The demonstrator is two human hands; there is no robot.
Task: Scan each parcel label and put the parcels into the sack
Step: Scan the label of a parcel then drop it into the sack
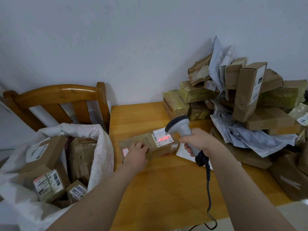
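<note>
Nearest to me, the left hand [137,151] lies flat with fingers spread and fairly straight, pressing on the near-left part of a brown parcel [148,145]. It steadies the parcel and does not grasp it. The right hand [195,142] is wrapped round the handle of the scanner [180,127], whose head points down and to the left.

The parcel lies flat on the table [166,180], directly under the left palm and just left of the right hand. Its label [162,136] sits at the end beyond the left fingertips, below the scanner head, with a red scan line across it.

Judgement on handling: the wrapping looks like creased paper or a padded bag, so I expect a light, slightly yielding parcel, not slippery and not obviously fragile. The best hold is across its width at the end under the left hand, thumb on one long edge and fingers on the other.

The sack [100,139] stands open just left of the left hand, holding boxes already. A pile of parcels [250,100] rises beyond the right hand. A chair [58,97] stands behind the sack.
</note>
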